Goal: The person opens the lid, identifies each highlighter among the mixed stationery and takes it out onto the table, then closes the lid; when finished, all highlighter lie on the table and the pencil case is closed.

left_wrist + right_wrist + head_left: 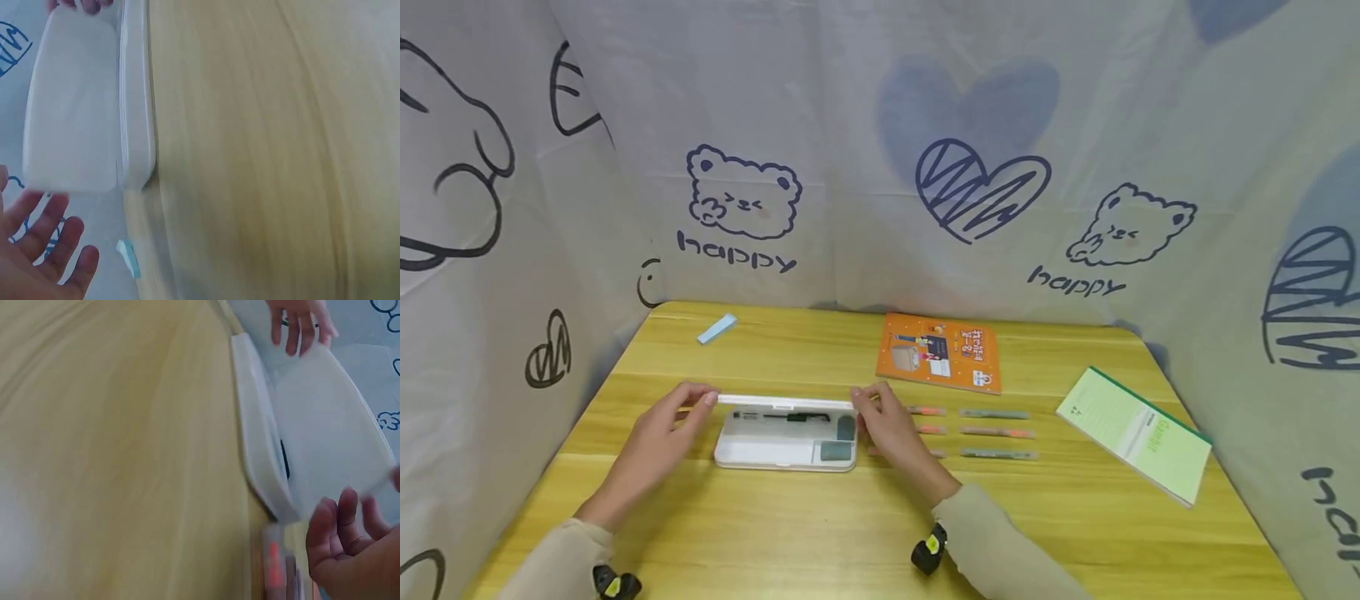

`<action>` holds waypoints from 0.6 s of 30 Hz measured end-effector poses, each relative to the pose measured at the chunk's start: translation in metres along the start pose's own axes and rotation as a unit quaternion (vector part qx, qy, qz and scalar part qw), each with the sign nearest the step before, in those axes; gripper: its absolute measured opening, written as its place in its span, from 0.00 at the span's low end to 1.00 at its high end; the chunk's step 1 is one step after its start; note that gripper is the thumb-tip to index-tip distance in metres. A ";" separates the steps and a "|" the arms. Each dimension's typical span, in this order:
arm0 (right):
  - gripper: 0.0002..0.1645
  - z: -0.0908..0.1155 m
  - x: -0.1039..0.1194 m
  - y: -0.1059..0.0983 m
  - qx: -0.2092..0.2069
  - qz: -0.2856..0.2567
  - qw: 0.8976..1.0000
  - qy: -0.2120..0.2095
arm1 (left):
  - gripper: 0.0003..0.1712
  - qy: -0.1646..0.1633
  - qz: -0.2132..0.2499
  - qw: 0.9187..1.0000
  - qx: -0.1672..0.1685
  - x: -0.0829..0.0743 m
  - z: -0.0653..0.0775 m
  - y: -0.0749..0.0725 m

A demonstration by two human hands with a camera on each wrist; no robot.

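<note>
A white pencil case (752, 452) lies on the table with its lid (72, 106) raised upright at the back. My left hand (662, 437) has its thumb and fingertips at the lid's left end. At the opposite end, my right hand (891, 433) holds the lid's corner between thumb and fingers. Inside the case are a black pen (797, 417) along the back and two grey-green blocks, one (836, 451) in front and the other (846, 427) behind it at the right end.
Several slim pens or markers (996, 432) lie in rows right of the case, some partly behind my right hand. An orange booklet (936, 352) is at the back, a green notepad (1138, 433) to the right, and a small light-blue strip (717, 328) at the back left.
</note>
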State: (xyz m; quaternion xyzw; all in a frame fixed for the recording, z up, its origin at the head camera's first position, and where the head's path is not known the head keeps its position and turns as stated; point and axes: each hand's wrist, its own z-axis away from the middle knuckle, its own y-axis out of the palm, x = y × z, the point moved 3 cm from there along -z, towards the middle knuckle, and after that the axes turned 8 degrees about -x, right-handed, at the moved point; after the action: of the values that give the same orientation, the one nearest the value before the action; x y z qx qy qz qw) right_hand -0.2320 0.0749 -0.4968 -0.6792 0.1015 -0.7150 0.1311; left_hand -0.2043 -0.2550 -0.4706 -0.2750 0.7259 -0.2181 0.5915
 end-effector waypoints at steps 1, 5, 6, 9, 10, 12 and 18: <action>0.21 0.003 -0.001 -0.002 0.003 0.027 0.999 -0.018 | 0.28 0.003 -0.013 1.000 0.001 0.001 0.001 -0.001; 0.10 0.011 -0.001 -0.005 0.016 0.133 0.984 -0.117 | 0.17 0.061 -0.067 0.996 0.019 0.004 0.005 -0.002; 0.09 0.013 0.000 -0.004 0.020 0.159 0.976 -0.146 | 0.14 0.080 -0.074 0.994 0.026 0.005 0.006 -0.001; 0.10 0.017 0.005 0.001 0.041 0.218 0.952 -0.212 | 0.13 0.126 -0.081 0.987 0.052 0.006 0.007 0.004; 0.12 0.018 0.007 0.003 0.051 0.236 0.943 -0.228 | 0.14 0.133 -0.079 0.986 0.063 0.006 0.007 0.005; 0.14 0.020 0.009 0.006 0.068 0.269 0.927 -0.252 | 0.18 0.135 -0.073 0.984 0.086 0.007 0.006 0.008; 0.16 0.024 0.007 0.010 0.092 0.320 0.901 -0.278 | 0.24 0.120 -0.067 0.981 0.140 0.009 0.005 0.014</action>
State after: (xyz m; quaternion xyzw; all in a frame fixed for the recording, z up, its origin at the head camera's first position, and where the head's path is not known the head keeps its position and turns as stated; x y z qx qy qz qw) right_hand -0.2080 0.0638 -0.4925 -0.7659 0.2068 -0.4231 0.4378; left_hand -0.2029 -0.2504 -0.4870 -0.2096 0.7336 -0.3881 0.5170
